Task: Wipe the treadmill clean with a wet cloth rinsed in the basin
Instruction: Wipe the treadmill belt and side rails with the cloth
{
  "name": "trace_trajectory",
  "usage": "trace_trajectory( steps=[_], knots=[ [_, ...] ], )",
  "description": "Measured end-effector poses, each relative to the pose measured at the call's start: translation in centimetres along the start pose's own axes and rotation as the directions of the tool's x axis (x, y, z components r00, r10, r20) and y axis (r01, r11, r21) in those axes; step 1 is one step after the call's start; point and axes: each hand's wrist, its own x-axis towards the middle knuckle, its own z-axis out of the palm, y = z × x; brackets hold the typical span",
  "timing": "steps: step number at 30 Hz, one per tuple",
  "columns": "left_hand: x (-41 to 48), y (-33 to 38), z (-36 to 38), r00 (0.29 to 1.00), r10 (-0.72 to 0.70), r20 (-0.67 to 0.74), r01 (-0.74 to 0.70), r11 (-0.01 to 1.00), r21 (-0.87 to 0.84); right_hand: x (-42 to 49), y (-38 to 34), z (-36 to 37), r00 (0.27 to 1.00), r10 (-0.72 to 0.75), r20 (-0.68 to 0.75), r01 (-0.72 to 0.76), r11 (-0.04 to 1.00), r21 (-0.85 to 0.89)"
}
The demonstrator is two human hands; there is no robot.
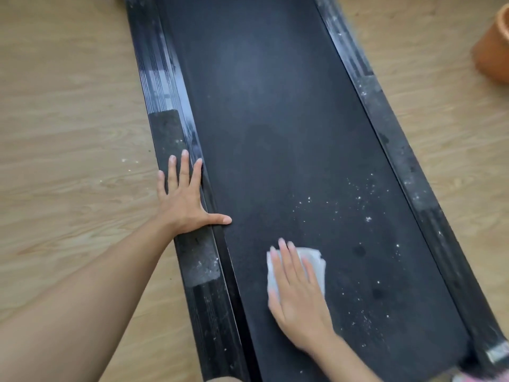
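Observation:
The black treadmill belt (275,119) runs away from me across a wooden floor, with dusty side rails on both sides. White specks lie scattered on the belt's near right part (358,205). My right hand (297,296) lies flat with straight fingers on a small white cloth (312,259), pressing it onto the belt near the left side. My left hand (183,199) rests flat with spread fingers on the left side rail (168,128), its thumb reaching toward the belt's edge.
An orange basin (493,53) stands on the floor at the far right, partly cut off by the frame. The right side rail (399,150) is dusty with white smears. A few white crumbs lie on the floor (68,119) left of the treadmill.

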Motion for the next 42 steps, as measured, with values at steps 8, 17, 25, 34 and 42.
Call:
trace_trajectory(
  steps=[8, 17, 25, 34, 42],
  knots=[
    [0.5, -0.3, 1.2, 0.997, 0.02, -0.074, -0.018, 1.0, 0.022, 10.4, 0.8, -0.5, 0.993, 0.075, -0.087, -0.075, 0.997, 0.005],
    [0.1, 0.2, 0.3, 0.999, 0.018, -0.03, -0.018, 1.0, 0.022, 21.9, 2.4, -5.9, 0.998, 0.064, -0.011, -0.064, 0.997, 0.045],
    [0.2, 0.2, 0.7, 0.999, 0.001, -0.052, 0.0, 1.0, 0.019, -2.7, 5.5, -0.6, 0.997, 0.034, 0.071, -0.031, 0.998, -0.051],
    [0.5, -0.3, 1.1, 0.996, 0.001, -0.088, 0.001, 1.0, 0.025, 29.1, 7.5, -8.7, 0.997, 0.067, -0.05, -0.067, 0.998, 0.003],
    [-0.9, 3.5, 2.6, 0.94, -0.177, -0.292, 0.141, 0.98, -0.14, 0.3, 8.8, -3.3, 0.996, 0.032, 0.089, -0.031, 0.999, -0.008]
  ],
)
